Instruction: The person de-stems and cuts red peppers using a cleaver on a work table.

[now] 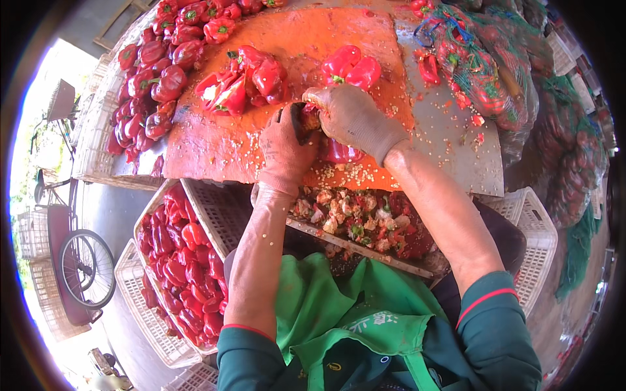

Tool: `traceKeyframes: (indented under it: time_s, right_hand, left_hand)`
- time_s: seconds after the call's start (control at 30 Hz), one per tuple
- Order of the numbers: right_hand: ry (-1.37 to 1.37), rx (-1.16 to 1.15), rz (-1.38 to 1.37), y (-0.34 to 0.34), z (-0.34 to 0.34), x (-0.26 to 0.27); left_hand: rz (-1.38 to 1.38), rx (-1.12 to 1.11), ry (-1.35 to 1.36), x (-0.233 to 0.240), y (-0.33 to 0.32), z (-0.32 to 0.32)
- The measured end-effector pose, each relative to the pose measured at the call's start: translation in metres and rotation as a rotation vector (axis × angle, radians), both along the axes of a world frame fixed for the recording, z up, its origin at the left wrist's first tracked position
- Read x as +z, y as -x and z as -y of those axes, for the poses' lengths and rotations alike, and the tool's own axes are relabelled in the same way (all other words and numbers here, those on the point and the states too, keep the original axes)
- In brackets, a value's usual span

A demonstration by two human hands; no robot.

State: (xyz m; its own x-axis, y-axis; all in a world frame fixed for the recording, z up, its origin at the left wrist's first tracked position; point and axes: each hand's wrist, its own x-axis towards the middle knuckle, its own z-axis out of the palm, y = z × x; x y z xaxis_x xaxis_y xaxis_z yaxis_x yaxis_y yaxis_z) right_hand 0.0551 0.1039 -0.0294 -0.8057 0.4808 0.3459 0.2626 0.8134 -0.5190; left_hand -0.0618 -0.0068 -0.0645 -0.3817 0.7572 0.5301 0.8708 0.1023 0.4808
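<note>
My left hand [286, 149], in a soiled work glove, grips a red bell pepper [310, 119] whose seedy core shows between finger and thumb. The gloved right hand [359, 117] is curled closed on the same pepper; its fingertips are mostly hidden. Another red pepper piece [341, 150] lies below the right wrist, partly covered. Both hands are over an orange-stained board [313, 36] scattered with seeds. Beyond them, opened red peppers [230, 93] lie at left and a pair of glossy red pepper pieces [351, 68] lies at right.
Whole red peppers [161, 83] are heaped at the table's left. A white plastic crate [215, 215] of red peppers stands below. Cores and seeds fill a container [362, 244] at my lap. Green mesh bags [474, 68] of peppers crowd the right; another crate [535, 239] stands there.
</note>
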Motion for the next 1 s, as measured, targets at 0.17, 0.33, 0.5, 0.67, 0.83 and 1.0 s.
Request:
traceKeyframes:
  time_s: [0.17, 0.33, 0.5, 0.67, 0.83, 1.0]
  right_hand:
    - [-0.028, -0.059, -0.028, -0.003, 0.006, 0.005]
    - [0.288, -0.131, -0.014, -0.015, 0.005, -0.005]
    - [0.534, -0.212, -0.274, -0.03, 0.014, -0.024]
    - [0.604, -0.15, -0.3, -0.033, 0.007, -0.022]
    - [1.134, -0.016, -0.524, -0.052, -0.002, -0.014]
    - [0.813, 0.027, -0.441, -0.071, 0.005, -0.016]
  left_hand:
    - [0.143, -0.005, 0.008, 0.004, -0.001, -0.002]
    - [0.548, 0.077, -0.056, -0.004, 0.015, -0.009]
    - [0.528, 0.072, -0.177, -0.008, 0.013, -0.015]
    - [1.2, -0.114, -0.446, -0.012, 0.016, -0.022]
    - [1.409, -0.143, -0.373, 0.004, 0.017, -0.015]
    - [1.475, -0.139, -0.415, 0.019, 0.004, -0.015]
